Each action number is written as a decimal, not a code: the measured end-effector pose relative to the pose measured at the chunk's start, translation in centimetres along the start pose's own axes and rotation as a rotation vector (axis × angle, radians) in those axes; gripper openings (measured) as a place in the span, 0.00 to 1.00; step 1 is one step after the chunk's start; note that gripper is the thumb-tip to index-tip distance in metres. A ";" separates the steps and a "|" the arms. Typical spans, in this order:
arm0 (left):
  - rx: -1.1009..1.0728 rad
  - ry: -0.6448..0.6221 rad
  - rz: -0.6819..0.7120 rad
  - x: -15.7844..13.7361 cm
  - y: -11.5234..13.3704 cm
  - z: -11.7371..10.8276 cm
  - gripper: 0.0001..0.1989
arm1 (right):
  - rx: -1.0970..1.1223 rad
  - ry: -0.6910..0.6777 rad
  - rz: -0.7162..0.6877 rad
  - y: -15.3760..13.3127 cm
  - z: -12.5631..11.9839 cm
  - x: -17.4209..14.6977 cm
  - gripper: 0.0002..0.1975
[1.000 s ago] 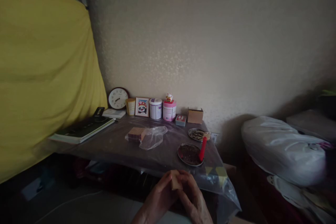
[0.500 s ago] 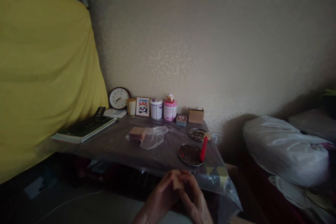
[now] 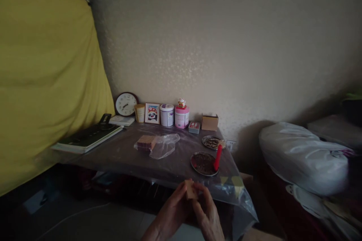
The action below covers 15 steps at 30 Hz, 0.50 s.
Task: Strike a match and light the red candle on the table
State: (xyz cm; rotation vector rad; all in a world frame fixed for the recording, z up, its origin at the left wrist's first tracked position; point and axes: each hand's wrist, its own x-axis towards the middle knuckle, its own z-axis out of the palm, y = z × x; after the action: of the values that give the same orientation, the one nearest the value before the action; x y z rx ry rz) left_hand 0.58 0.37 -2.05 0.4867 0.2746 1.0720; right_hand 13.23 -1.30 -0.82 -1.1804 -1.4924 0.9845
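Just in front of the table's near edge, my left hand [image 3: 173,208] and my right hand [image 3: 207,211] are closed around a small tan matchbox [image 3: 190,190], one from each side. Fingers hide its lower part, and I cannot see whether it is slid open. Beyond my hands a red candle [image 3: 217,157] stands upright on the right side of a dark round plate [image 3: 201,173]. Behind that lies a second plate [image 3: 204,144] with many thin sticks on it. A pack of matchboxes [image 3: 146,142] sits in clear plastic [image 3: 166,146] to the left.
The table [image 3: 118,160] has a clear plastic cover. Along the wall stand a clock [image 3: 126,104], a panda picture [image 3: 152,113], two canisters [image 3: 167,115], a card pack [image 3: 194,127] and an open carton [image 3: 209,122]. A large book [image 3: 90,138] lies left. White bags [image 3: 302,158] fill the right.
The view has shifted slightly, so the table's things appear a little further left and higher. Both hands keep hold of the matchbox, with little change in their grip.
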 end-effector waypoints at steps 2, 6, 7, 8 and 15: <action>0.002 0.003 -0.004 0.0 0.0 -0.1 0.16 | -0.011 0.024 0.016 0.0 0.2 0.0 0.17; 0.018 0.008 -0.013 0.0 0.0 -0.2 0.19 | 0.001 0.048 0.012 -0.1 0.5 0.0 0.17; 0.030 0.014 -0.018 0.0 0.0 -0.2 0.20 | 0.005 0.053 0.009 -0.1 0.6 0.0 0.17; 0.043 0.022 -0.027 -0.1 0.0 -0.1 0.21 | 0.007 0.058 0.007 -0.1 0.6 0.0 0.17; 0.085 0.046 -0.047 -0.5 0.3 1.0 0.20 | -0.052 0.135 -0.100 -0.1 1.0 -0.1 0.14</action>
State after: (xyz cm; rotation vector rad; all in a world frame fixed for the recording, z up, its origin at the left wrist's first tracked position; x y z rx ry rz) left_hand 0.59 -0.17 -1.11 0.5296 0.3716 1.0295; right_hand 12.21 -1.43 -0.93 -1.1744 -1.4620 0.7876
